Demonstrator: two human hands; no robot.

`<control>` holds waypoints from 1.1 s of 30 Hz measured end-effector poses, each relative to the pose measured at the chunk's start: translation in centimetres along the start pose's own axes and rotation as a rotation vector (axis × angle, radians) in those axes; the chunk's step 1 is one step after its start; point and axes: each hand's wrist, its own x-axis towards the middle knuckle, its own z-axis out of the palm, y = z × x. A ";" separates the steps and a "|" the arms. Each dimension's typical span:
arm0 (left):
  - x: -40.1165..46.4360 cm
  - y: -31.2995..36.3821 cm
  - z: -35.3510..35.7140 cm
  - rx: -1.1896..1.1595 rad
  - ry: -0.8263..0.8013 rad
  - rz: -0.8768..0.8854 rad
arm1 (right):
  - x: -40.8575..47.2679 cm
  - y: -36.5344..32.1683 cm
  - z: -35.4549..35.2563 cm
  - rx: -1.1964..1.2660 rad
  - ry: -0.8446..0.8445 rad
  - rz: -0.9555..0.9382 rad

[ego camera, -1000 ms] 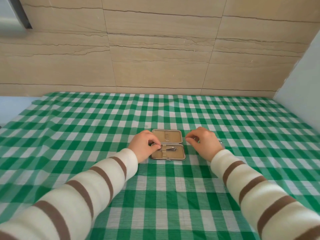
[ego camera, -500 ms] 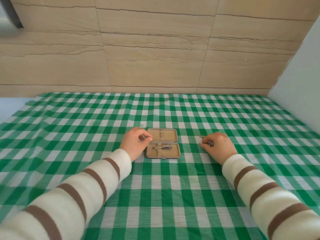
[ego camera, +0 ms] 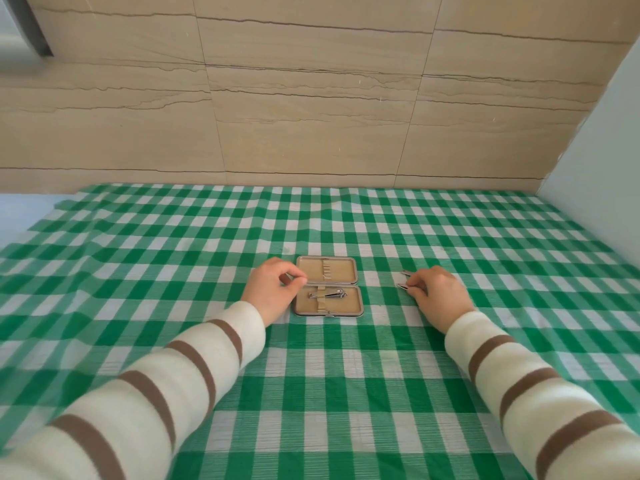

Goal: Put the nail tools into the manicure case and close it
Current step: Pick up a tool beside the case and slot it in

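Lying open and flat between the two hands, the manicure case [ego camera: 328,286] sits on the green checked tablecloth [ego camera: 311,375], its far half just beside the left fingertips and well apart from the right hand; the case is a small tan clamshell with a metal rim, both halves lined in beige, the far half carrying a row of empty elastic loops, the near half holding one nail clipper [ego camera: 333,294] tucked under a strap; the left hand [ego camera: 272,289] rests against the case's left edge, fingers curled and pinched at the hinge line, apparently steadying it, though whether anything is gripped cannot be told; the right hand [ego camera: 437,294] is curled narrow over two small metal tools [ego camera: 404,280] lying on the cloth at its fingertips, thin, pointed and silvery, their exact kind too small to tell; whether they are gripped or merely touched is not clear; judgement on handling: the tools are likely light, stiff and slick, prone to slipping from a loose pinch, best taken at mid-shank between thumb and forefinger and slid under a loop; the case appears rigid and light, liable to skate on the cloth unless held at its edge, and should close by folding the far half down by its rim
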 end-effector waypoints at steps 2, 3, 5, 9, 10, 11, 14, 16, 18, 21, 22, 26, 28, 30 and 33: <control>0.0 -0.1 -0.1 0.001 -0.002 -0.004 | -0.1 -0.4 0.0 0.034 0.036 -0.022; -0.1 -0.1 -0.2 0.001 -0.003 -0.007 | -0.1 -0.6 0.1 0.057 0.056 -0.033; -0.1 -0.2 -0.3 0.005 -0.004 -0.011 | -0.1 -1.2 0.1 0.117 0.094 -0.052; -0.3 -0.3 -0.3 0.015 -0.005 -0.006 | -0.1 -2.6 0.3 0.235 0.123 -0.102; -0.3 -0.3 -0.3 0.014 -0.004 -0.006 | -0.2 -3.0 0.5 0.258 0.114 -0.112; -0.3 -0.3 -0.3 0.017 -0.004 -0.005 | -0.3 -3.3 0.6 0.278 0.103 -0.121; -0.5 -0.5 -0.4 0.027 -0.014 -0.007 | -0.6 -4.3 1.1 0.316 0.085 -0.150; -0.5 -0.7 -0.5 0.034 -0.019 -0.007 | -0.8 -4.8 1.5 0.322 0.072 -0.182; -0.5 -0.8 -0.6 0.034 -0.020 -0.010 | -1.0 -5.3 1.8 0.323 0.049 -0.215; -0.5 -0.8 -0.7 0.018 -0.017 -0.013 | -1.1 -5.8 2.1 0.315 0.048 -0.272; -0.6 -0.8 -0.7 0.014 -0.016 -0.016 | -1.2 -6.0 2.1 0.312 0.043 -0.291; -0.7 -0.9 -0.8 -0.001 -0.016 -0.024 | -1.5 -6.5 2.3 0.274 0.000 -0.357; -0.8 -0.8 -0.8 -0.001 -0.017 -0.021 | -1.7 -6.7 2.3 0.263 -0.011 -0.381; -0.9 -0.7 -0.9 -0.005 -0.025 -0.017 | -1.8 -6.9 2.3 0.262 -0.013 -0.393; -1.1 -0.5 -0.8 -0.002 -0.039 -0.013 | -1.8 -7.0 2.3 0.259 -0.022 -0.394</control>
